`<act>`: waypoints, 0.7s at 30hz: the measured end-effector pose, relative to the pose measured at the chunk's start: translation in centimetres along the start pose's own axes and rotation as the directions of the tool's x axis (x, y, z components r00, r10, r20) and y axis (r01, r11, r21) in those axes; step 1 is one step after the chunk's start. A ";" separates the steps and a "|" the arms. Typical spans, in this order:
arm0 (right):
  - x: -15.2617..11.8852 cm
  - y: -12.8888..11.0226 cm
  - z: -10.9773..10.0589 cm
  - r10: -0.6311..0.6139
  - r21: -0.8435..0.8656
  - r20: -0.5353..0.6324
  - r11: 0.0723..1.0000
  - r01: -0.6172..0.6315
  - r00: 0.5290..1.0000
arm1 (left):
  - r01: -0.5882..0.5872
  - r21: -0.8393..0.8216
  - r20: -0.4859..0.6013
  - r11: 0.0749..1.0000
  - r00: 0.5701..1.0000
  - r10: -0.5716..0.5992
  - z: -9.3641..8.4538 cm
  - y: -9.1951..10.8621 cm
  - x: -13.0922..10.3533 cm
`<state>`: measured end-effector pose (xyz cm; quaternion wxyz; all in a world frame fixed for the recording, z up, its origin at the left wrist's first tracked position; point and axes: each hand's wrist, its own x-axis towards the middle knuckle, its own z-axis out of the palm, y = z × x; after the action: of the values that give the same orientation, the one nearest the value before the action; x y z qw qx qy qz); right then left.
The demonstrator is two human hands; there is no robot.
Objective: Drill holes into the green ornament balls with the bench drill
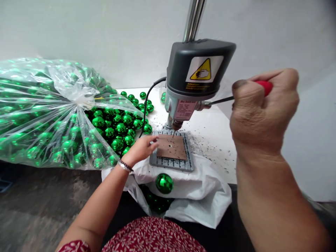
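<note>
My right hand is wrapped round the red-ended feed lever of a small bench drill press. Beside the wooden board on the drill's base, my left hand is held with its fingers apart and nothing in them. The drill bit points down over that board, which has a small hole in it. A shiny green ball appears in front of the base, above a white plastic bag whose opening shows more green balls inside.
A big clear plastic bag full of green balls lies at the left, with loose green balls spilling behind it. Dark shavings litter the white table. A black cable hangs down from the drill.
</note>
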<state>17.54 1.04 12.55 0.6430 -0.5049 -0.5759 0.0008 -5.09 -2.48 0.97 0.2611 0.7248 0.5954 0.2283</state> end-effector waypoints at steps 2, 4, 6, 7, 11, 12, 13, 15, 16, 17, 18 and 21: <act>0.0 -0.1 0.0 0.020 0.020 0.001 1.000 -0.020 1.000 | 0.100 0.117 -0.133 0.988 0.987 -0.084 0.0 -0.2 2.5; -0.1 -0.3 -0.1 0.035 0.032 0.004 0.999 -0.035 0.999 | 0.172 0.230 -0.140 0.958 0.980 -0.142 0.3 -0.2 4.9; -0.1 -0.5 -0.3 0.028 0.029 0.015 0.999 -0.028 0.999 | 0.267 0.385 -0.104 0.883 0.964 -0.246 0.8 -0.2 6.5; -0.1 -0.6 -0.4 0.012 0.029 0.024 1.000 -0.013 1.000 | 0.304 0.456 -0.092 0.836 0.951 -0.296 1.0 -0.1 7.0; -0.1 -0.5 -0.7 -0.042 0.044 0.065 0.998 0.039 0.997 | 0.356 0.577 -0.096 0.735 0.923 -0.372 1.4 0.3 7.7; -0.1 -0.5 -0.7 -0.040 0.039 0.070 0.999 0.037 0.997 | 0.355 0.583 -0.104 0.731 0.925 -0.366 1.4 0.3 7.5; -0.1 -0.5 -0.7 -0.033 0.028 0.074 0.999 0.031 0.997 | 0.355 0.593 -0.117 0.723 0.926 -0.358 1.3 0.4 7.3; -0.1 -0.4 -0.7 -0.029 0.007 0.077 1.000 0.028 0.997 | 0.361 0.602 -0.162 0.713 0.929 -0.333 1.2 0.4 6.7; -0.1 -0.4 -0.6 -0.035 0.005 0.075 0.999 0.035 0.997 | 0.363 0.593 -0.192 0.718 0.930 -0.312 1.2 0.4 6.3; -0.2 -0.4 -0.6 -0.045 0.012 0.068 0.999 0.045 0.997 | 0.365 0.573 -0.223 0.734 0.931 -0.289 1.2 0.4 5.9; -0.2 -0.4 -0.5 -0.059 0.024 0.058 0.998 0.058 0.997 | 0.363 0.542 -0.255 0.758 0.930 -0.264 1.2 0.4 5.5; -0.3 -0.4 -0.4 -0.083 0.063 0.028 0.995 0.081 0.996 | 0.303 0.394 -0.310 0.868 0.933 -0.185 1.3 0.2 4.1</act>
<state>17.53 0.44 12.69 0.6491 -0.4605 -0.6055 -0.0002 -3.35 1.38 0.15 0.0386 0.6460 0.7478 0.1483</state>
